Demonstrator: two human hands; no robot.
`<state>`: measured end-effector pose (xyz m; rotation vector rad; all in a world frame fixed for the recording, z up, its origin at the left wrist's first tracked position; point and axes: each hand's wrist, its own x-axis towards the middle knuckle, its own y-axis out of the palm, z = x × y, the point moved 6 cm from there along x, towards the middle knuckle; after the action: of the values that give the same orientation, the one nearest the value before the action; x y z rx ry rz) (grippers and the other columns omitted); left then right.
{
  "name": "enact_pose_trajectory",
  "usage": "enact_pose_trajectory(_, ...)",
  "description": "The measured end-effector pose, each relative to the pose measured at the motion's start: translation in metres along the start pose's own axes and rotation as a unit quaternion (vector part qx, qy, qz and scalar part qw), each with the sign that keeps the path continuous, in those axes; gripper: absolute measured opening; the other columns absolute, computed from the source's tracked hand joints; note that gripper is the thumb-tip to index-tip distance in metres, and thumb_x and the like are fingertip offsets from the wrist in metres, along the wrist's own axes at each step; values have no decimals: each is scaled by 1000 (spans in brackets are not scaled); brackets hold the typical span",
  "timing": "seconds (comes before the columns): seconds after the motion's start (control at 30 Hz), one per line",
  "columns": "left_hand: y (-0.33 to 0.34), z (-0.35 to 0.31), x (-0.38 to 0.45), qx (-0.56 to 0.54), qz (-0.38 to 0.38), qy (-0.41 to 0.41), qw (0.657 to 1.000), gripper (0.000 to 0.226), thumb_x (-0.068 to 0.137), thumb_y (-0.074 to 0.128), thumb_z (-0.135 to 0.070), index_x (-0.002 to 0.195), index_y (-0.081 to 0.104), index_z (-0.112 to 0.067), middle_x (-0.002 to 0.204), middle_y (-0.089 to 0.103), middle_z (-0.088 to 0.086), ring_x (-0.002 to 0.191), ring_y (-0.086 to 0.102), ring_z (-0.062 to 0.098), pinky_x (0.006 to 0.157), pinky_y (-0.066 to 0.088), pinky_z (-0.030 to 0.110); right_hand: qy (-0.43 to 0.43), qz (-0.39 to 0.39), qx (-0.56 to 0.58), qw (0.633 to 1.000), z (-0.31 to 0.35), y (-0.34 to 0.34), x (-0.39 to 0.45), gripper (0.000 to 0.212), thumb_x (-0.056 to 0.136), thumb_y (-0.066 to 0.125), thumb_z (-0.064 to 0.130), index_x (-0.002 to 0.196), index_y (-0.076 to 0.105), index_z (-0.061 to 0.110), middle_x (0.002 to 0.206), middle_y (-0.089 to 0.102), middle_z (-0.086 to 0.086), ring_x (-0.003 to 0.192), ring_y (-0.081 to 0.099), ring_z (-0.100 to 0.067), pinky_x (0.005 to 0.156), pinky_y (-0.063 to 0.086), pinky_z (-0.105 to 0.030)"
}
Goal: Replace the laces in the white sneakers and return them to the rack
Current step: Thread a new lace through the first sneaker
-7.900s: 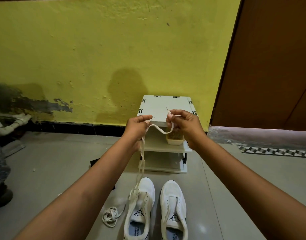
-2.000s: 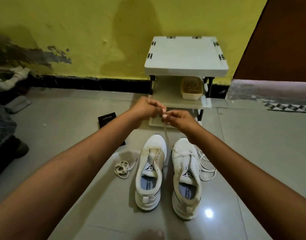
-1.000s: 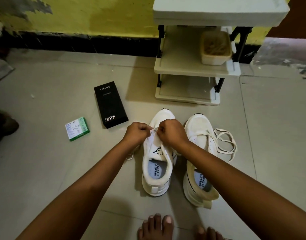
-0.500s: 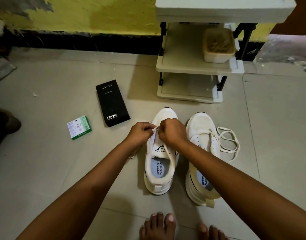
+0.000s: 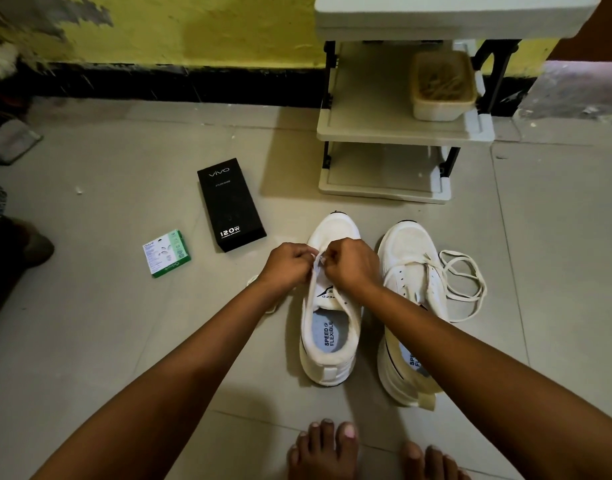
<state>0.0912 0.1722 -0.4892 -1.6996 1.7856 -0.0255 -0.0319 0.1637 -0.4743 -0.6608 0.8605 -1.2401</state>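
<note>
Two white sneakers stand side by side on the floor, toes toward the rack. Over the throat of the left sneaker (image 5: 330, 344) my left hand (image 5: 288, 266) and my right hand (image 5: 351, 266) meet, fingers curled, each pinching the white lace (image 5: 317, 263) at the upper eyelets. The right sneaker (image 5: 410, 271) has a loose lace (image 5: 465, 289) threaded through it that spills in loops onto the floor to its right. A bit of another lace (image 5: 252, 280) shows under my left wrist. The white shoe rack (image 5: 391, 133) stands just beyond the toes.
A plastic tub (image 5: 443, 86) sits on the rack's middle shelf. A black phone box (image 5: 230, 204) and a small green box (image 5: 166, 252) lie on the floor to the left. My bare feet (image 5: 327, 448) are at the bottom edge. A yellow wall stands behind the rack.
The view has dropped from the wall to the floor and come closer. My hands came down with the lace from in front of the rack to the left sneaker's eyelets, where they stay.
</note>
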Motion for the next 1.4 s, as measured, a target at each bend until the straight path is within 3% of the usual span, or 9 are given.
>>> enact_pose_trajectory(0.13,-1,0,0,5,-4,2,1000,25,91,46,-1,100,69,-3,71,61,8,59,53,15,64,50,23,23,0,29,999,-2,2,-1,17,82,56,15,89,72,15,88,69,-11,87,60,-31,62,33,-24)
enact_pose_trajectory(0.3,-3,-8,9,106,-79,57,990,10,86,64,-16,78,67,-11,81,70,13,78,65,31,78,52,34,14,8,21,1000,1,3,0,17,84,55,19,85,71,13,85,68,-12,85,60,-31,61,33,-25)
enact_pose_trajectory(0.5,9,-7,11,244,-54,71,966,24,98,43,-23,103,56,-4,111,58,16,105,53,33,84,41,36,-13,17,11,1000,-2,-1,-3,17,83,59,22,87,73,13,86,70,-11,84,61,-31,65,42,-29)
enact_pose_trajectory(0.73,7,5,-2,-62,-54,22,996,7,87,63,-8,92,68,-10,101,68,8,82,60,17,79,47,24,57,21,72,996,-12,-1,-2,15,80,63,16,88,75,15,90,71,-8,90,62,-27,63,36,-23)
enact_pose_trajectory(0.93,9,-3,0,-48,-67,19,996,5,83,67,-4,87,66,-7,87,63,2,80,55,14,71,41,20,33,73,58,995,-11,5,-5,9,76,60,9,78,67,6,73,61,-12,74,53,-31,58,33,-28)
enact_pose_trajectory(1.1,-6,-12,4,-99,-110,18,989,19,87,54,2,76,56,-14,80,65,3,77,60,15,77,47,26,19,3,49,999,-14,-4,-8,39,78,69,25,113,58,13,108,63,-9,99,57,-29,76,41,-30)
enact_pose_trajectory(1.3,-69,-72,4,-513,-116,103,844,25,99,33,-2,81,44,-16,70,52,1,53,55,8,63,54,26,-10,77,-57,995,-17,-14,-3,69,81,63,52,136,43,17,145,36,-4,128,38,-28,99,35,-34)
enact_pose_trajectory(1.33,-73,-75,6,-490,-129,111,855,25,99,33,-3,81,43,-17,68,48,1,50,48,7,57,50,24,-23,91,-67,993,-15,-15,-2,69,81,61,55,136,43,17,144,38,-4,129,37,-27,100,34,-34)
enact_pose_trajectory(1.4,-64,-67,9,-273,-156,91,945,22,99,36,-9,85,44,-23,72,46,2,53,41,10,51,39,24,-50,131,-92,986,-10,-16,-4,73,80,60,58,138,40,18,146,38,-3,133,32,-25,105,31,-34)
